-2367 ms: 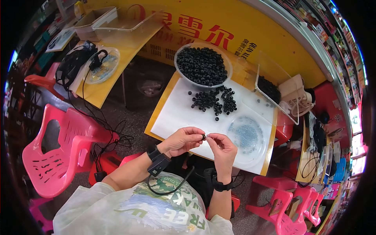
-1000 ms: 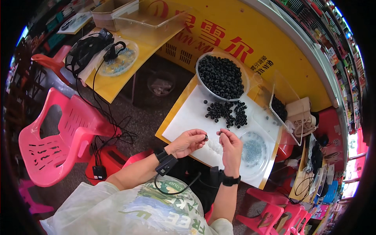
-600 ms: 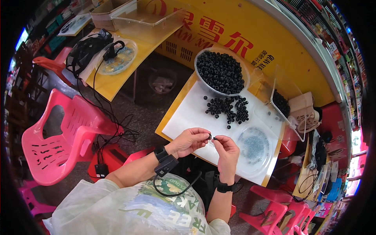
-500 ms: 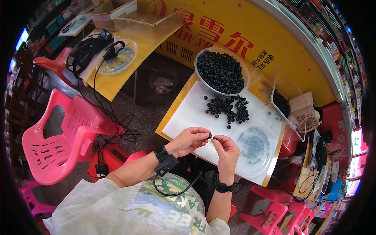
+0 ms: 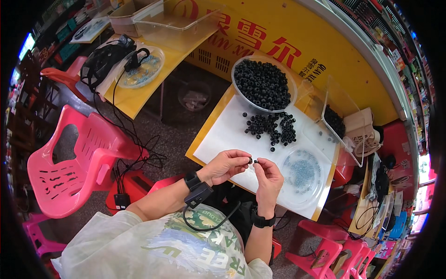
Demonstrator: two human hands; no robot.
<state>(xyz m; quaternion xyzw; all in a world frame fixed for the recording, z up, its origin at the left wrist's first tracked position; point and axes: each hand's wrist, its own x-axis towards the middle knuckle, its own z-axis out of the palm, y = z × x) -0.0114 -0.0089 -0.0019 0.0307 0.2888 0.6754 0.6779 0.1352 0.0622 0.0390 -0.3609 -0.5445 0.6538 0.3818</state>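
Note:
Over the near edge of the white sheet, my left hand (image 5: 225,166) pinches a small black ring-like piece (image 5: 250,161) between thumb and fingers. Close beside it, my right hand (image 5: 269,181) is closed in a pinch on a tiny dark part (image 5: 255,162), whose kind is too small to make out. The fingertips of both hands nearly meet. Beyond them lies a loose cluster of black ring-like pieces (image 5: 262,125). Behind the cluster, a clear round tub (image 5: 233,88) is heaped with the same pieces. Small pale-blue bits lie in a shallow clear dish (image 5: 320,186) right of my right hand.
A tilted clear bin (image 5: 346,123) with more black pieces stands at the table's right end. At left is another yellow table (image 5: 134,104) bearing a black bag and a dish. A pink chair (image 5: 60,181), cables (image 5: 121,162) and pink stools (image 5: 320,253) are around me.
Both hands stay nearly in place. The fingertips have shifted slightly, and the dark part at my right fingertips shows a little more clearly. The whole view has moved a few pixels.

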